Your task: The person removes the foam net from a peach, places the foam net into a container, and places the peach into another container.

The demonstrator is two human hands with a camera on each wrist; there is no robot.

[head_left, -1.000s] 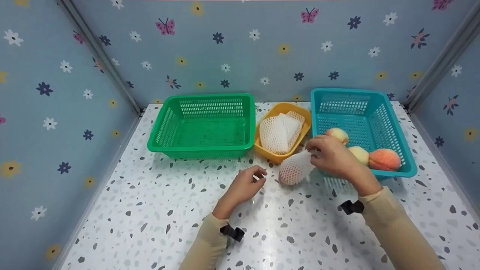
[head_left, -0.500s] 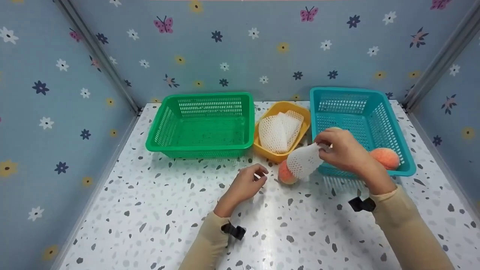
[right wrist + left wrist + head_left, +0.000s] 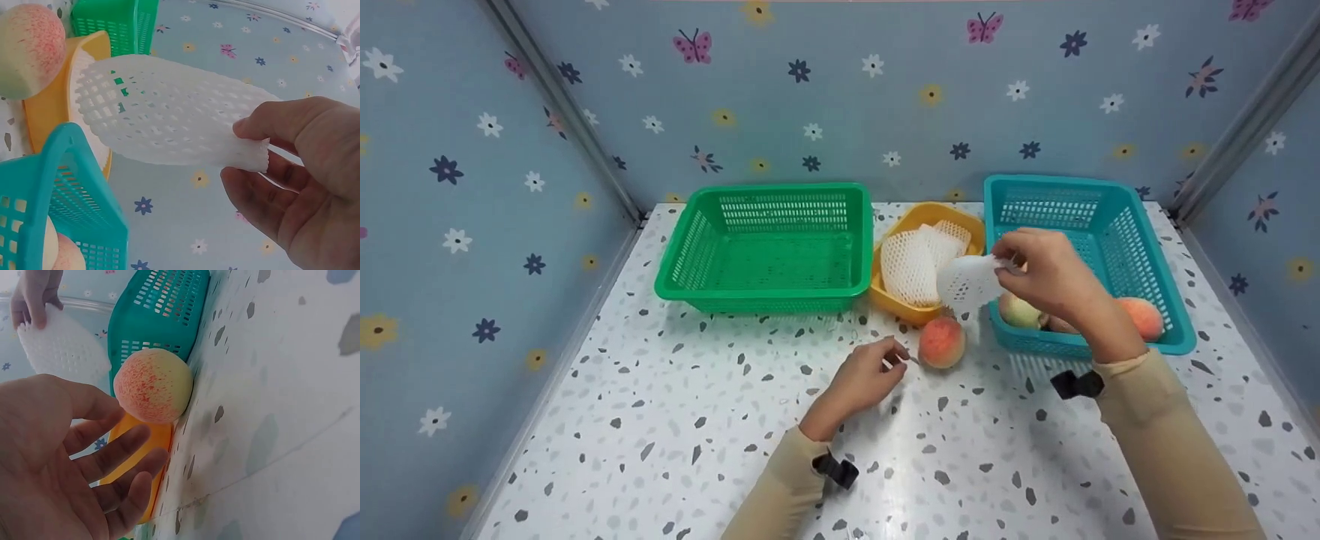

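Observation:
My right hand (image 3: 1050,274) pinches one end of a white foam fruit net (image 3: 969,282), which hangs off to its left in the air. In the right wrist view the net (image 3: 169,109) looks hollow, with nothing inside it. A bare red-and-yellow peach (image 3: 942,343) rests on the speckled table below the net. Just left of that peach is my left hand (image 3: 866,379), its fingers loosely bent and holding nothing. The left wrist view shows the peach (image 3: 153,386) just beyond the fingertips; whether they touch cannot be told.
A yellow basket (image 3: 891,301) with several foam nets stands behind the peach. To its right, a blue basket (image 3: 1174,300) holds several peaches, partly hidden by my right hand. A green basket (image 3: 765,301) stands at the left. Patterned walls enclose the table.
The foam net has come off the peach, pulled up and right by my right hand. The peach now lies bare on the table. My left hand has shifted slightly right.

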